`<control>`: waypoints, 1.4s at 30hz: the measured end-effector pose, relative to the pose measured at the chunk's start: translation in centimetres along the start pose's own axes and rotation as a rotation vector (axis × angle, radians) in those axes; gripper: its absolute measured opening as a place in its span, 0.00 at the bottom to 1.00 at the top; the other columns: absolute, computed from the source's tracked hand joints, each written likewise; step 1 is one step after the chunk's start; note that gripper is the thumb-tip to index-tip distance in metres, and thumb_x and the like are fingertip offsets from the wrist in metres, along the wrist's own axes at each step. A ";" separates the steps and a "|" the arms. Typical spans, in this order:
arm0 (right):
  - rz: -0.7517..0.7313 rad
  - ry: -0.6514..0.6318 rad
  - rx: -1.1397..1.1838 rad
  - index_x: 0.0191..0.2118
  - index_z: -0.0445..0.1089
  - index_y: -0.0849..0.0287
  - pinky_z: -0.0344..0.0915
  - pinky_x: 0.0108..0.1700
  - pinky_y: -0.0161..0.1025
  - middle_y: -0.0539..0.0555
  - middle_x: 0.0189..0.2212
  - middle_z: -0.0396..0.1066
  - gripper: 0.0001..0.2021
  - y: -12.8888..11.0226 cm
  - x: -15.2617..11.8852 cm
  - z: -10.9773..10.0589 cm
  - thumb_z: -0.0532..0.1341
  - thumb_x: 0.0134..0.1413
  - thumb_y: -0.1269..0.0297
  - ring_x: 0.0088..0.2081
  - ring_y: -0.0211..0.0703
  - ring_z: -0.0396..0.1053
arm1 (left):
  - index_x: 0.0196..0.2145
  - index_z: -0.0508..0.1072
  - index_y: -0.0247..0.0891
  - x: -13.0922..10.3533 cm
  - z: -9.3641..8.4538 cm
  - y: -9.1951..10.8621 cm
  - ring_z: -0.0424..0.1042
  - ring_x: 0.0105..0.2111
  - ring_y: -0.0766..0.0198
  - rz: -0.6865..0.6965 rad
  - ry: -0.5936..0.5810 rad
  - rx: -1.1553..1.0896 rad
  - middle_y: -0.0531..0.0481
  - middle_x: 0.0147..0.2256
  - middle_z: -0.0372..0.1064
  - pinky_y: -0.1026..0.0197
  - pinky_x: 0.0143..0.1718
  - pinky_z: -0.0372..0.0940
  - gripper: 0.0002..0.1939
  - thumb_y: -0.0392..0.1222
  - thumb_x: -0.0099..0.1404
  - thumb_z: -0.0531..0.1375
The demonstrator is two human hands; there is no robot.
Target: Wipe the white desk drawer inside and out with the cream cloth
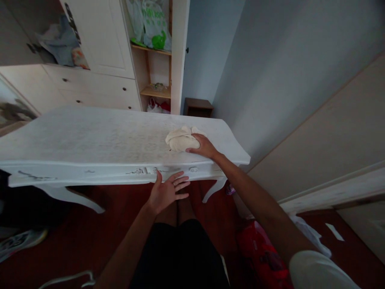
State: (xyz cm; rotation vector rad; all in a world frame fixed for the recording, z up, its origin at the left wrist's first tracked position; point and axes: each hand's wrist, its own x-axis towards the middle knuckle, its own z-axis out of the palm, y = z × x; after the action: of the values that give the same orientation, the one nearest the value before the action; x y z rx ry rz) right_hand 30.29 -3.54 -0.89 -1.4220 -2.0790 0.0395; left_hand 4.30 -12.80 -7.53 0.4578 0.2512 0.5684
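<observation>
While the right hand (204, 145) lies over the 3 o'clock end of a crumpled cream cloth (181, 139), its fingers are curled around the bunched fabric and its thumb sits along the near side; the cloth hides the fingertips. That cloth rests on the top of a white table (90, 134), towards the table's 3 o'clock end and close to its front edge. Between 6 and 7 o'clock from the cloth, the left hand (168, 192) is wide open with fingers spread and has hold of nothing — it shows in front of the table's carved front, and I cannot tell whether it touches the wood.

Greyish marks mottle the tabletop from the cloth out to 9 o'clock. Taking the cloth as the centre of the dial, white drawers (96, 88) with dark knobs stand at 10 o'clock, and a plastic bag (156, 26) with green print sits on a shelf between 11 and 12. A small brown box-like piece (198, 107) is at 1 o'clock, beside the blue-grey wall (270, 48). Down on the dark red floor (120, 224) are a red bag (255, 245) near 5 o'clock and a shoe (22, 243) at 8.
</observation>
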 end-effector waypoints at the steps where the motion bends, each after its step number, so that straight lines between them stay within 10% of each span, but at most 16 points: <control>1: 0.001 0.003 -0.002 0.56 0.66 0.59 0.57 0.61 0.53 0.62 0.55 0.68 0.37 -0.1 0.0 0.0 0.69 0.43 0.44 0.57 0.56 0.64 | 0.52 0.72 0.37 0.5 -0.6 -0.4 0.55 0.62 0.39 -0.047 -0.020 -0.066 0.34 0.55 0.67 0.30 0.55 0.53 0.42 0.75 0.60 0.44; 18: 0.015 -0.003 -0.001 0.57 0.66 0.56 0.57 0.61 0.54 0.59 0.55 0.68 0.37 -0.1 -0.1 -0.1 0.67 0.43 0.41 0.57 0.56 0.64 | 0.47 0.70 0.27 7.8 -0.8 -3.4 0.64 0.59 0.45 -0.088 0.020 -0.271 0.30 0.54 0.68 0.44 0.61 0.54 0.22 0.47 0.63 0.54; 27: 0.007 0.007 0.006 0.57 0.66 0.55 0.58 0.60 0.52 0.59 0.54 0.69 0.36 -0.1 0.0 -0.1 0.67 0.44 0.42 0.57 0.55 0.64 | 0.55 0.64 0.26 10.1 0.6 -3.4 0.73 0.50 0.49 -0.228 0.158 -0.175 0.33 0.46 0.74 0.48 0.57 0.60 0.28 0.47 0.62 0.54; 42: 0.012 0.057 0.032 0.55 0.68 0.60 0.59 0.58 0.50 0.61 0.52 0.71 0.37 0.9 0.6 0.6 0.69 0.41 0.42 0.54 0.54 0.67 | 0.35 0.73 0.33 9.9 1.7 -5.0 0.72 0.50 0.50 -0.117 0.247 -0.167 0.38 0.47 0.74 0.48 0.56 0.61 0.15 0.48 0.63 0.55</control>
State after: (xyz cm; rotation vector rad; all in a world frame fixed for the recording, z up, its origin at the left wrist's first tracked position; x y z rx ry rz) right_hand 30.57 -2.44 -1.37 -1.4002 -2.0152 0.0360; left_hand 15.31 -11.47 -9.50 0.2093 0.4599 0.5257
